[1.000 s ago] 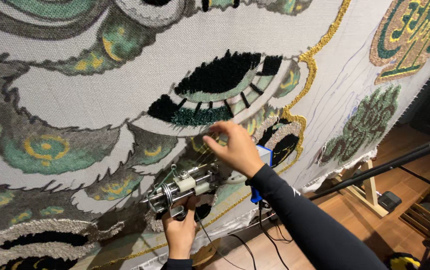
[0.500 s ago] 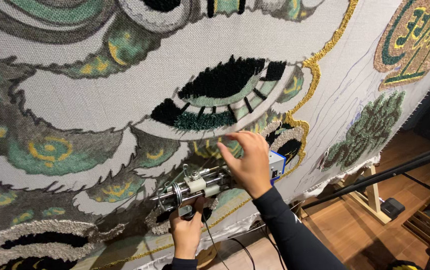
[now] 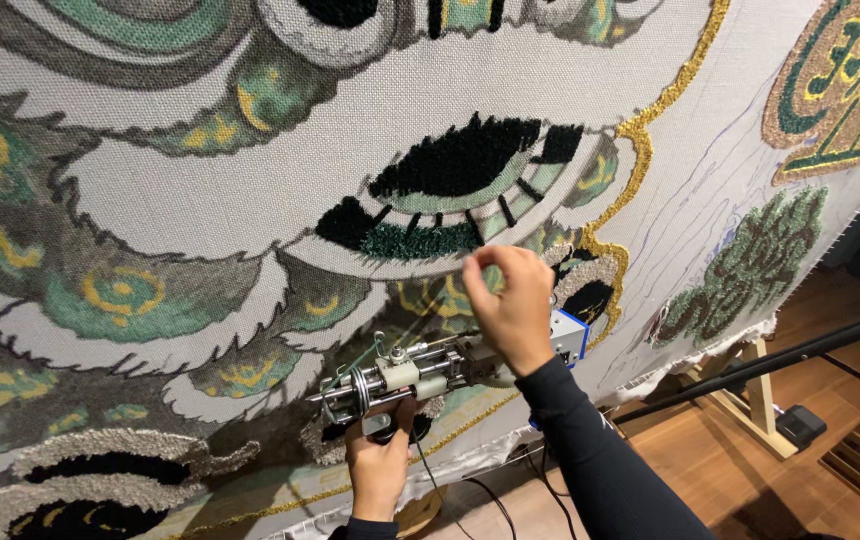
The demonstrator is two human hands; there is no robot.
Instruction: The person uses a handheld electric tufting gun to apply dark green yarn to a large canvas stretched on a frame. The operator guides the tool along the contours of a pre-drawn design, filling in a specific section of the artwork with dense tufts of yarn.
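The left hand [image 3: 382, 470] is wrapped tight round the grip of a tufting gun [image 3: 420, 372], low in the middle, its needle end pointing left at the stretched backing cloth [image 3: 200, 215]. The tool looks rigid metal, probably weighty, best held by that handle. To its right, the right hand [image 3: 512, 305] pinches a thin yarn strand [image 3: 375, 345], soft and limp, fingertips closed.

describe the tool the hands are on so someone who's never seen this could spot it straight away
A big patterned cloth in greens, gold and black fills the view. Near its lower edge, the left hand grips a tufting gun from below, the right hand over its rear. It is the only metal, machine-like thing against the cloth.
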